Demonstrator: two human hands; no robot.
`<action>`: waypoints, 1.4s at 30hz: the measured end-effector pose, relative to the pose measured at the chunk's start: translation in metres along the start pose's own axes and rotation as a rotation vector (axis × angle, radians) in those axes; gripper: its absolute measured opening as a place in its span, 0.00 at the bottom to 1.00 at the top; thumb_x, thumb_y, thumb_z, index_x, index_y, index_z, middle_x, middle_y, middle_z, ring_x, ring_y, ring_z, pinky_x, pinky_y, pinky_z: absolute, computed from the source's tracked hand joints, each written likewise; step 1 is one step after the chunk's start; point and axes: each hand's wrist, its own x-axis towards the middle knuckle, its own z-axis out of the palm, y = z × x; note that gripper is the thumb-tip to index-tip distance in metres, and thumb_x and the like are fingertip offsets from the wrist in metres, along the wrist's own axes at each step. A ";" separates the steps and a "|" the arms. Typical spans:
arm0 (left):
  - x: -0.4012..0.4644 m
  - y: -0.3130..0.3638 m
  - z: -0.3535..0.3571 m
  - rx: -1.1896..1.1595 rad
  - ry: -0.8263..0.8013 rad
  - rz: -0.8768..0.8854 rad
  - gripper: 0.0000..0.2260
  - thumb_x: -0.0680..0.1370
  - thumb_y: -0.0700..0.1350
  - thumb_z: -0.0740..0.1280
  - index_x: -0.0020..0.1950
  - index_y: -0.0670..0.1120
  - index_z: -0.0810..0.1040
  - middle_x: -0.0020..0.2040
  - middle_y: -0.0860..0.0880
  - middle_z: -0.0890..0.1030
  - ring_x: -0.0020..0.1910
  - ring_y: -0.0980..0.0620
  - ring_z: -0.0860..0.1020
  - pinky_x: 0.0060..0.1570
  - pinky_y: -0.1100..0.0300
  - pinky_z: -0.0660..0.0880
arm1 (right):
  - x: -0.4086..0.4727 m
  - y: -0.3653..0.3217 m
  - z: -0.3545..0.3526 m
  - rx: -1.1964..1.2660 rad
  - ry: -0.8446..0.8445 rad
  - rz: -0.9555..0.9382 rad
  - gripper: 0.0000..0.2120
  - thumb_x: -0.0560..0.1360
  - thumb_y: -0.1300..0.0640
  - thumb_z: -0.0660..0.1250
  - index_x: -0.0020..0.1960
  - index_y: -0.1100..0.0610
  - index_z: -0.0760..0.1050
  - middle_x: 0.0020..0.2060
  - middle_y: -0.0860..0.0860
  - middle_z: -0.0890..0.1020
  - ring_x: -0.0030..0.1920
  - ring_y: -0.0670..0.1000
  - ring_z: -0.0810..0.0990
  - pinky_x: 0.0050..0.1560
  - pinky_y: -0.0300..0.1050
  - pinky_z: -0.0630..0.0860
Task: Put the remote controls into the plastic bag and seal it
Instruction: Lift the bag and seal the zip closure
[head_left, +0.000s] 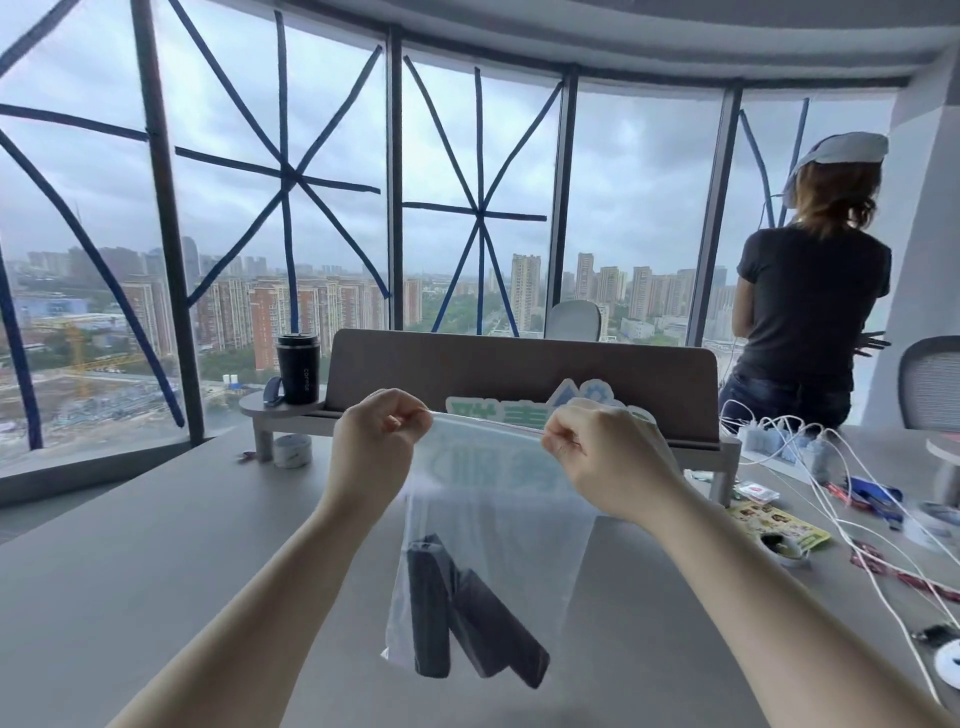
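Status: your left hand (382, 441) and right hand (597, 449) are each pinched shut on the top edge of the plastic bag (498, 530), one near each end of the zip strip. The bag hangs in the air over the counter (156, 571), pulled taut between your hands. The remote controls (467, 618) are already inside, dark bars leaning together low on the left side of the bag; it looks like three, but they overlap, so I can't confirm the count.

Risks, as I judge them:
- Can't tell whether the strip between your pinches is closed. If you only press the ends, the middle may stay open.
- The load sits off-centre to the left. If you let go with the left hand, the bag will likely swing and tip, and with an open mouth the remotes could slide out onto the counter.
- Thin film and hard corners: pulling harder sideways could distort the track so the ribs misalign. Run your fingers along it rather than stretching it.
- White cables (841, 514) lie near your right forearm, so a wide sweep could snag them.

Readable text: the black cup (297, 369) on the shelf has vertical lettering, seemingly "COFFEE", but it's blurred. The green-and-white sign (493, 410) behind the bag is blocked and unreadable. The yellow packet (779, 525) print is too small to read.
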 end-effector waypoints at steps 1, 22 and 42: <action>0.001 -0.002 -0.004 -0.003 0.020 -0.011 0.06 0.71 0.37 0.70 0.35 0.45 0.80 0.26 0.57 0.77 0.27 0.63 0.72 0.31 0.72 0.67 | -0.002 0.003 0.001 0.006 0.005 0.006 0.09 0.77 0.49 0.62 0.42 0.51 0.77 0.41 0.44 0.79 0.44 0.52 0.78 0.46 0.47 0.73; 0.054 -0.104 -0.033 -0.066 0.080 -0.257 0.10 0.74 0.38 0.64 0.34 0.48 0.75 0.27 0.49 0.73 0.23 0.52 0.68 0.27 0.60 0.64 | 0.062 -0.006 0.081 0.103 0.100 0.013 0.17 0.76 0.45 0.66 0.37 0.57 0.72 0.29 0.47 0.74 0.35 0.56 0.77 0.35 0.48 0.72; 0.102 -0.262 -0.109 -0.116 0.194 -0.488 0.06 0.74 0.36 0.68 0.38 0.44 0.79 0.35 0.44 0.78 0.32 0.49 0.80 0.29 0.62 0.79 | 0.121 -0.066 0.267 0.476 -0.210 0.050 0.10 0.71 0.51 0.73 0.35 0.54 0.79 0.29 0.48 0.80 0.32 0.48 0.77 0.35 0.44 0.74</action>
